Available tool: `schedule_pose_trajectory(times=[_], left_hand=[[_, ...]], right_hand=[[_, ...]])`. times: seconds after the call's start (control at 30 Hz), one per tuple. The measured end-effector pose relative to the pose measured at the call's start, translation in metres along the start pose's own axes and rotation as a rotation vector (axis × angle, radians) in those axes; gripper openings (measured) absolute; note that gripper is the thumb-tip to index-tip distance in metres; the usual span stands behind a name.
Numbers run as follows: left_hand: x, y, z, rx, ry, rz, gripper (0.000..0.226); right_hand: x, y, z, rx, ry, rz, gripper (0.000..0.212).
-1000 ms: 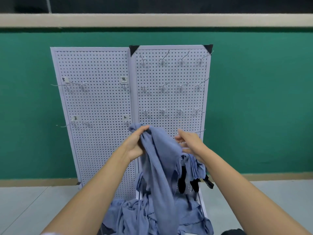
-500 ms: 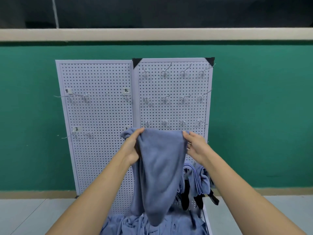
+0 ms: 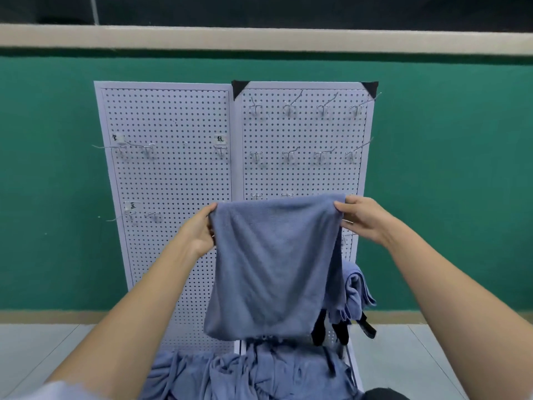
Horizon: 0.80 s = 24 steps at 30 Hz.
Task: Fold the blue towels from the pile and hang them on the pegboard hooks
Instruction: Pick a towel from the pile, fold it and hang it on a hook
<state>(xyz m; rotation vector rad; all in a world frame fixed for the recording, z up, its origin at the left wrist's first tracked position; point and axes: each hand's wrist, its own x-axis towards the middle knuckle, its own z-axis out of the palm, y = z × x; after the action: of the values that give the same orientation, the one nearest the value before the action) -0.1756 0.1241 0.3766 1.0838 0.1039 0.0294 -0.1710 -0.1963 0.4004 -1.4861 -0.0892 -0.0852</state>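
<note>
Green wall (image 3: 447,168) backs a white pegboard (image 3: 173,180). Left hand (image 3: 199,229) and right hand (image 3: 363,219) each pinch one upper corner of a blue towel (image 3: 274,264) at frame centre, stretching its top edge level from 9 to 3 o'clock. The towel's long axis runs vertically and its free lower edge points to 6 o'clock, above the pile (image 3: 253,373) of blue towels. At 4 o'clock a folded towel (image 3: 356,287) hangs on the board. Wire hooks (image 3: 291,105) project at 12 o'clock.
</note>
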Motion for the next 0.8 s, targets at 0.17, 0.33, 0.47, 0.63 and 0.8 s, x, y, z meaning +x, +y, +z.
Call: schedule_pose_trajectory(times=[0.17,0.33,0.47,0.63,0.8], left_hand=[[0.005,0.01,-0.008,0.008,-0.015,0.017,0.015],[0.011,0.009,-0.013,0.01,-0.035,0.009,0.011],[0.015,0.005,-0.007,0.017,-0.048,0.026,0.01],[0.024,0.002,0.002,-0.025,-0.06,0.033,0.009],[0.03,0.002,0.0,-0.016,-0.062,0.048,0.011]], right_hand=[[0.002,0.001,0.002,-0.241,0.016,0.009,0.015],[0.003,0.005,0.003,-0.301,0.124,-0.009,0.008],[0.008,0.009,-0.003,-0.259,0.221,0.037,0.007],[0.009,0.005,-0.012,-0.101,0.007,0.099,0.008],[0.011,0.014,-0.023,-0.314,-0.058,0.144,0.016]])
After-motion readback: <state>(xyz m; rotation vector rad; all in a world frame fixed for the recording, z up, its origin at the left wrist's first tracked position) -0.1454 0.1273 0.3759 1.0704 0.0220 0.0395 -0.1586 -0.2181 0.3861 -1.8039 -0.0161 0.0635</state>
